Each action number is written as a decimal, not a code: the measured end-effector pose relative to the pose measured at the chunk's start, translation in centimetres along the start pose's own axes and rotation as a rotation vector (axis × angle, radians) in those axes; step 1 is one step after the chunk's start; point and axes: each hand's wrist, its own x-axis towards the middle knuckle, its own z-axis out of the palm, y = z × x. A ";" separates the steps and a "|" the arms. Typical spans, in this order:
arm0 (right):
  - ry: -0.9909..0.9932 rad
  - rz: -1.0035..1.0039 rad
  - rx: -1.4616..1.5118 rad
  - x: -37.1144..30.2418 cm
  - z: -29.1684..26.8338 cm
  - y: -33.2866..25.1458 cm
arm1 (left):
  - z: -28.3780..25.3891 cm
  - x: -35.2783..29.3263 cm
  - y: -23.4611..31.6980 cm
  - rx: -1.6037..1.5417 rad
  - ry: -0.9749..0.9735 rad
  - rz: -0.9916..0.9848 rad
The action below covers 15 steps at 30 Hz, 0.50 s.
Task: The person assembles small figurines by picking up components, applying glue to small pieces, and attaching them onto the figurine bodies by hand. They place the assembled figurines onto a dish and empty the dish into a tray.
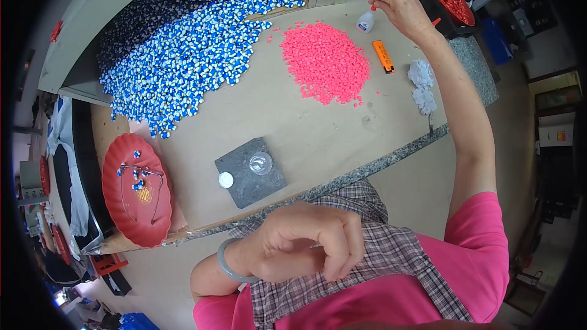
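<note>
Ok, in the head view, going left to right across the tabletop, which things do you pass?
Red plate → heap of blue and white pieces → grey stone slab → pile of pink pieces → small white glue bottle, pinched at its tip by the right hand → orange lighter → crumpled white tissue.

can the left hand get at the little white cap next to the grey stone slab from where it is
Probably yes. The left hand rests curled at the table edge, and the white cap by the grey slab lies just beyond it, with nothing in between.
</note>
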 end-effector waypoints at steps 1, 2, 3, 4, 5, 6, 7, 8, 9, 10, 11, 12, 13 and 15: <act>-0.014 0.000 -0.024 0.0 0.1 0.0 | 0.1 0.0 0.0 0.000 0.018 -0.013; -0.013 0.000 -0.025 -0.1 0.1 0.1 | 0.1 0.0 0.0 0.001 0.017 -0.012; -0.011 0.008 0.023 -0.1 0.2 0.3 | 0.1 0.0 0.0 0.006 0.021 -0.010; -0.012 0.018 0.075 -0.1 0.3 0.3 | 0.1 0.0 0.0 0.011 0.027 -0.009; -0.012 0.018 0.077 -0.1 0.3 0.2 | 0.1 0.1 0.0 0.011 0.029 -0.010; -0.011 0.009 0.090 -0.1 0.3 0.2 | 0.1 0.1 0.0 0.011 0.036 -0.012; -0.010 -0.001 0.102 -0.1 0.2 0.1 | 0.2 0.1 0.0 0.012 0.042 -0.012; -0.010 -0.001 0.102 -0.1 0.1 0.0 | 0.2 0.1 0.0 0.012 0.042 -0.012; -0.014 0.021 0.117 -0.1 0.0 -0.2 | 0.1 0.1 0.0 0.020 0.040 -0.013; -0.018 0.043 0.131 -0.1 0.0 -0.2 | 0.1 0.1 0.1 0.028 0.038 -0.014; -0.018 0.043 0.131 -0.1 0.0 -0.2 | 0.1 0.0 0.0 0.028 0.038 -0.014; -0.022 0.043 0.122 -0.1 0.0 -0.1 | 0.1 0.0 0.0 0.028 0.039 -0.018; -0.025 0.043 0.113 -0.1 0.0 0.1 | 0.1 0.0 0.0 0.027 0.041 -0.022; -0.030 0.039 0.104 0.0 0.2 0.3 | 0.1 0.0 0.0 0.025 0.040 -0.020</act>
